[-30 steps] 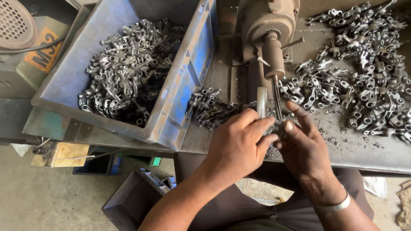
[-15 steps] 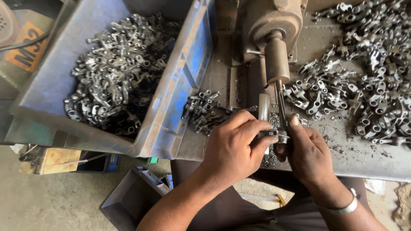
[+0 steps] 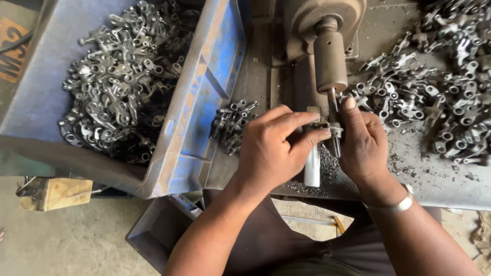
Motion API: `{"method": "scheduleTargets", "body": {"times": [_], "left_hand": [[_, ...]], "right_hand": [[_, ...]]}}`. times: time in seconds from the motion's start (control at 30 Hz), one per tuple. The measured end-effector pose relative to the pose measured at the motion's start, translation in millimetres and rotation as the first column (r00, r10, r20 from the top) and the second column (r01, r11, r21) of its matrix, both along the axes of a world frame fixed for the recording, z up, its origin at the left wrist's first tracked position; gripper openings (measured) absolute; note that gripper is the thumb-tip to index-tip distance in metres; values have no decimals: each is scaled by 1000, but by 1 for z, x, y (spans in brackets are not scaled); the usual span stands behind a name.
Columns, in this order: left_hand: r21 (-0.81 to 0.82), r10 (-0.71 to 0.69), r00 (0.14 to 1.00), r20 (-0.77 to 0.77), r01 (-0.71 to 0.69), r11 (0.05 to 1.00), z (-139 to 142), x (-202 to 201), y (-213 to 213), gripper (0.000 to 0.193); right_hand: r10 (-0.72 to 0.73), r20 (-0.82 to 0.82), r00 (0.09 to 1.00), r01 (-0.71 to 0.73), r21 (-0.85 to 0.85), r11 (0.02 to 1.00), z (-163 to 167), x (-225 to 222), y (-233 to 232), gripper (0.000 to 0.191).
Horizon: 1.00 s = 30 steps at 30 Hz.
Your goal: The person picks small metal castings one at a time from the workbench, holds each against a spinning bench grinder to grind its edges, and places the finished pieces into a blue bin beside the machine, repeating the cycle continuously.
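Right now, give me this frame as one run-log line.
left hand: grips small metal part | right hand: steadies part at spindle | blue bin: parts, left | loose parts: bench, right

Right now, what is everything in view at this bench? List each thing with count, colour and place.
blue crate: one, blue-grey, left of the machine, tilted.
parts in crate: many, silver-grey, heaped inside the crate.
small pile: several, grey, between crate and hands.
loose parts: many, grey, spread over the bench at right.
machine spindle: one, brown-grey, top centre, pointing toward the hands.
metal bench: one, grey, with shavings near the hands.
wooden block: one, tan, lower left below the crate.
small part: one, grey, at the spindle tip.
left hand: fingers on the small part.
right hand: bracelet at wrist, fingers on the small part.
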<state>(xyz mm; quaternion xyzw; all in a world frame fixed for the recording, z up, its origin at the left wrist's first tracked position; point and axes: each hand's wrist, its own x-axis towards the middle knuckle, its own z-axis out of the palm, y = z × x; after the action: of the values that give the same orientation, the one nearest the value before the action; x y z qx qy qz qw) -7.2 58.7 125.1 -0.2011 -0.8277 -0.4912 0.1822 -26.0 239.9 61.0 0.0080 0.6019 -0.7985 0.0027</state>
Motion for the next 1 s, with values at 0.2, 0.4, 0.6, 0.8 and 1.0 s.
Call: {"method": "scheduleTargets", "body": {"times": [0.2, 0.4, 0.6, 0.8, 1.0], "left_hand": [[-4, 78, 992, -99, -79, 997, 13, -1, 13, 21], [-109, -106, 985, 137, 121, 987, 22, 27, 3, 20], [336, -145, 982, 124, 96, 937, 3, 80, -17, 17], [906, -441, 792, 422, -360, 222, -16, 74, -17, 21], [198, -14, 988, 156, -17, 980, -2, 86, -7, 10]], "right_hand": [[28, -224, 974, 102, 547, 831, -2, -1, -2, 45], [114, 235, 965, -170, 232, 958, -13, 45, 22, 64], [73, -549, 832, 553, 832, -41, -4, 55, 118, 27], [38, -354, 934, 355, 914, -199, 33, 39, 141, 26], [-251, -92, 964, 259, 546, 797, 27, 63, 102, 36]]}}
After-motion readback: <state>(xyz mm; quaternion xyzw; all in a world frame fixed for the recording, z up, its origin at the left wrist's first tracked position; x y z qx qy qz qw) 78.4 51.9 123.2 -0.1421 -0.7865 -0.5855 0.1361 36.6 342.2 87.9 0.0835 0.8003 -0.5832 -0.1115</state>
